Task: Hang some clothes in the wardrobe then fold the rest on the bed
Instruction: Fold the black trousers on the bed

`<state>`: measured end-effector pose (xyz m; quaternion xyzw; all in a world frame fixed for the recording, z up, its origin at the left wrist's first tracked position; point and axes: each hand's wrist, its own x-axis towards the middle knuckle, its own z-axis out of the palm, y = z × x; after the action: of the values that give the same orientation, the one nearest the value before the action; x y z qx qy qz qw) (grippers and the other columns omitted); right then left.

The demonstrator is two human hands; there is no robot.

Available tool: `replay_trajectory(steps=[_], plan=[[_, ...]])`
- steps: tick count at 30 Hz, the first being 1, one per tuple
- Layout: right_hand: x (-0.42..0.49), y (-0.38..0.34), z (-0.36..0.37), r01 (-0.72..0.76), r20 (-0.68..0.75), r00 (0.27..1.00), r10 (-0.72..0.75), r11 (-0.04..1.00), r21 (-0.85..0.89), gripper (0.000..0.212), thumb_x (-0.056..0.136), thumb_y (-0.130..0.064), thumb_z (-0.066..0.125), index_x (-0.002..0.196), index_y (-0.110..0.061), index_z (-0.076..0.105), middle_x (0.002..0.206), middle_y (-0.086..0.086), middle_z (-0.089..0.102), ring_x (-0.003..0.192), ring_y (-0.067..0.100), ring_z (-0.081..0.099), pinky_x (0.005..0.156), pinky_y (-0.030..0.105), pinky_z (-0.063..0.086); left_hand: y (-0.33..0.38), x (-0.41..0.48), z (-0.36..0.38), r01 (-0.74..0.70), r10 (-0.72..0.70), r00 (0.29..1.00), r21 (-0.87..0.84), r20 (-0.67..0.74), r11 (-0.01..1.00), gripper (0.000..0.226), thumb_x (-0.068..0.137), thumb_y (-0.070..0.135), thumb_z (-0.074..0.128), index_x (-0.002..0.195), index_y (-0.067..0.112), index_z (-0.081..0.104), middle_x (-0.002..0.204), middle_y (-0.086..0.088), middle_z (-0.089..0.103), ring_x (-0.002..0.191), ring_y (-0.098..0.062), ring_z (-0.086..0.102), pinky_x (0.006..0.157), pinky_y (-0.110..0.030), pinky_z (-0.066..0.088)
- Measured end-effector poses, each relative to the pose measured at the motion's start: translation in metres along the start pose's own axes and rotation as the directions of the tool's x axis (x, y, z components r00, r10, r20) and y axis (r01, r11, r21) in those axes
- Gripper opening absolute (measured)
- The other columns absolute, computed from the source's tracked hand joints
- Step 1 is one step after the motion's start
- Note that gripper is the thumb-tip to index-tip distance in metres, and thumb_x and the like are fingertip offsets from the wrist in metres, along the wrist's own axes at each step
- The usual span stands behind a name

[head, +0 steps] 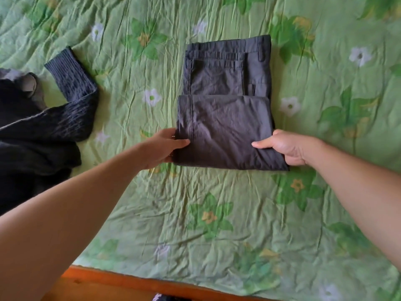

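— Where do the trousers [225, 101] lie?
— Folded on the bed [195, 213], about the middle of its green flowered sheet, well apart from the black knitted sweater [43, 131] heaped at the left edge
— Which way do they run?
— The long axis goes straight away from the person, near to far. The waistband with its belt loop is the far end. Another layer of the dark grey cloth is doubled over on top and makes the near half
— And the hands?
— Both pinch the near end. The left hand [165, 148] has its thumb on top at the near left corner, fingers beneath the cloth. The right hand [288, 147] grips the near right corner, thumb laid flat on top, fingers curled under
— Anything nearer?
— The orange wooden bed frame [152, 283] along the bottom
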<state>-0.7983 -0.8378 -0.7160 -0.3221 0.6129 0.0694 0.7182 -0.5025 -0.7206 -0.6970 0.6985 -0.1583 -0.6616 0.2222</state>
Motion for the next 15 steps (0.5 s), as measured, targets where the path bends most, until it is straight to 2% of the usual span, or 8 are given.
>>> replay_trajectory(steps=[4,6,7,9,10,12,13,15], plan=[[-0.024,0.046,0.014,-0.063,-0.025,0.998,0.063,0.998,-0.010,0.041,0.087,-0.010,0.076,0.121,-0.003,0.055,0.114,0.018,0.071,0.106,0.033,0.069,0.101,0.055,0.051,-0.029,-0.026,0.008,0.072,-0.074,0.996,0.050,0.054,0.996,0.022,0.099,0.008,0.059,0.120,0.011,0.063,0.117,-0.010,0.072,0.105,-0.026,0.071,0.083,-0.043,0.060],[-0.035,0.083,0.021,-0.112,-0.008,0.994,0.112,0.994,-0.013,0.046,0.085,-0.015,0.079,0.123,-0.001,0.057,0.112,0.020,0.073,0.104,0.033,0.070,0.101,0.055,0.051,-0.057,-0.043,0.015,0.128,-0.133,0.989,0.069,0.070,0.989,0.022,0.098,0.010,0.061,0.120,0.013,0.062,0.120,-0.011,0.070,0.105,-0.029,0.070,0.083,-0.046,0.060],[-0.040,0.098,0.025,-0.130,0.009,0.991,0.130,0.991,-0.013,0.058,0.080,-0.024,0.084,0.126,-0.001,0.057,0.114,0.020,0.072,0.106,0.032,0.070,0.102,0.054,0.050,-0.070,-0.051,0.019,0.150,-0.155,0.985,0.066,0.073,0.986,0.022,0.098,0.010,0.061,0.119,0.014,0.062,0.121,-0.012,0.069,0.105,-0.029,0.069,0.085,-0.048,0.059],[-0.040,0.124,0.026,-0.098,-0.004,0.995,0.098,0.994,-0.048,0.103,0.055,-0.053,0.094,0.134,-0.004,0.052,0.134,0.014,0.063,0.121,0.028,0.062,0.112,0.049,0.042,-0.087,-0.063,0.024,0.155,-0.159,0.985,0.055,0.074,0.986,0.020,0.098,0.010,0.061,0.118,0.013,0.062,0.121,-0.013,0.069,0.107,-0.029,0.068,0.088,-0.053,0.057],[-0.034,0.133,0.022,-0.061,-0.002,0.998,0.061,0.997,-0.047,0.122,0.045,-0.062,0.093,0.142,-0.005,0.046,0.146,0.009,0.054,0.132,0.025,0.053,0.117,0.047,0.036,-0.090,-0.067,0.025,0.127,-0.131,0.989,0.064,0.065,0.990,0.019,0.099,0.010,0.060,0.118,0.013,0.062,0.119,-0.013,0.070,0.108,-0.030,0.068,0.089,-0.054,0.057],[-0.033,0.129,0.018,0.007,-0.017,1.000,-0.008,0.999,-0.047,0.134,0.043,-0.067,0.087,0.150,-0.005,0.036,0.154,0.002,0.042,0.142,0.020,0.041,0.122,0.045,0.027,-0.082,-0.068,0.024,0.033,-0.037,0.999,0.110,0.038,0.993,0.017,0.099,0.009,0.060,0.115,0.011,0.065,0.114,-0.013,0.072,0.110,-0.031,0.068,0.091,-0.053,0.057],[-0.034,0.121,0.015,0.053,-0.032,0.998,-0.055,0.997,-0.060,0.134,0.043,-0.068,0.087,0.150,-0.005,0.037,0.155,0.002,0.042,0.142,0.018,0.041,0.122,0.044,0.027,-0.074,-0.067,0.023,-0.020,0.017,1.000,0.117,0.026,0.993,0.016,0.098,0.008,0.060,0.113,0.011,0.066,0.111,-0.013,0.073,0.109,-0.031,0.068,0.092,-0.049,0.057],[-0.041,0.090,0.010,0.154,-0.048,0.987,-0.155,0.988,-0.034,0.120,0.051,-0.062,0.091,0.143,-0.003,0.042,0.149,0.003,0.049,0.135,0.017,0.048,0.120,0.043,0.031,-0.051,-0.064,0.021,-0.108,0.109,0.994,0.069,-0.005,0.992,0.019,0.098,0.004,0.060,0.110,0.017,0.067,0.105,-0.006,0.075,0.103,-0.022,0.070,0.085,-0.036,0.060]])
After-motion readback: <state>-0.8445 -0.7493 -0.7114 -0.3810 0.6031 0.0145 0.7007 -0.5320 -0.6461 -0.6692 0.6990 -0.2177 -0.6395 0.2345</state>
